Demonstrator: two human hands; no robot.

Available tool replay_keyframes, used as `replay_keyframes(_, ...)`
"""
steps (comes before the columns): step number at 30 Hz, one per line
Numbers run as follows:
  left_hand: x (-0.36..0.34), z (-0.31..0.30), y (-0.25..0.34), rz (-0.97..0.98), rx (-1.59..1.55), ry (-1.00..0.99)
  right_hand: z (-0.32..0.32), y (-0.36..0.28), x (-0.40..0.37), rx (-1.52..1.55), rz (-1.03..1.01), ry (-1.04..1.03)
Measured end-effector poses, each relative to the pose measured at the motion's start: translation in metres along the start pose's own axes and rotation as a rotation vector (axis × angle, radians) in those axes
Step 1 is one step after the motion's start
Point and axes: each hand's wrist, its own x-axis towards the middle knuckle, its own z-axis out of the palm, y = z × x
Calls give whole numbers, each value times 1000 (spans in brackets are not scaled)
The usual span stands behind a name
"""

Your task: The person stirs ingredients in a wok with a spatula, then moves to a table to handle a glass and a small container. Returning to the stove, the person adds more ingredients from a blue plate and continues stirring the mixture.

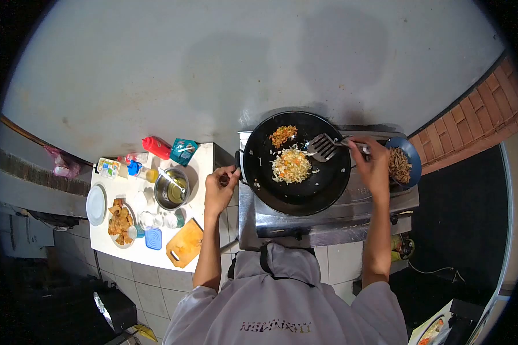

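Note:
A black wok [305, 201] sits on the steel stove [270, 221]. Inside it lie a pale heap of shredded vegetables and egg [292, 167] and, above that, a smaller orange-brown heap [283, 135]. My left hand [221, 185] is closed on the wok's left handle [239, 167]. In my right hand [372, 165] is a slotted spatula [323, 148], its blade over the wok just right of the food. A blue bowl of brown strips [400, 165] stands close by on the right.
The white table [149, 256] at left carries a steel bowl [172, 188], a plate of fried pieces [120, 223], a cutting board [185, 244], a red bottle [156, 148], a teal packet [184, 152] and several containers. A wall rises behind the stove, with bricks [477, 106] at right.

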Motion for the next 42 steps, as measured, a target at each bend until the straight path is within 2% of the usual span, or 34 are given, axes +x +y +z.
replay_keyframes(1, 0, -1, 3, -8, 0, -3, 8, -5, 1, -153, -76, 37)
replay_keyframes(2, 1, -1, 4, -8, 3, -3, 18, -7, 2, -174, -109, 77)
replay_keyframes(6, 0, -1, 3, 31, 39, -12, 52, 3, 12, -303, -118, 51)
replay_keyframes(8, 2, 0, 2, 26, 37, -7, 65, 7, 15, -160, -137, -82)
replay_keyframes(13, -1, 0, -1, 22, 20, 2, 62, -7, 24, -163, -42, -1)
replay_keyframes(15, -2, 0, 0, 32, 30, 8, 68, 5, 33, -203, -170, 43)
replay_keyframes(17, -2, 1, 3, -1, 11, 16, 71, 7, 33, -104, -207, 24)
replay_keyframes(19, -1, 1, 2, 4, 23, 14, 66, -6, 32, -67, -136, -209)
replay_keyframes(23, -1, 0, -1, 28, 43, 19, 69, -1, 34, -107, -174, -117)
replay_keyframes(25, -1, 0, 1, 29, 51, 21, 71, -4, 33, -76, -179, -153)
replay_keyframes(27, 0, 2, 2, 35, 53, 30, 69, -11, 35, -26, -215, -356)
replay_keyframes(28, -1, 1, 2, 30, 56, 34, 67, -16, 35, -19, -210, -389)
replay_keyframes(35, -1, 3, 2, 22, -21, 35, 79, -26, 38, 114, -224, -383)
replay_keyframes(38, -1, 1, 4, 12, 40, 29, 87, -14, 36, 75, -366, -445)
replay_keyframes(41, 0, 1, 0, 40, 60, 31, 72, -18, 37, 89, -261, -499)
replay_keyframes(42, 1, 1, 2, 42, 58, 29, 69, -17, 36, 116, -275, -453)
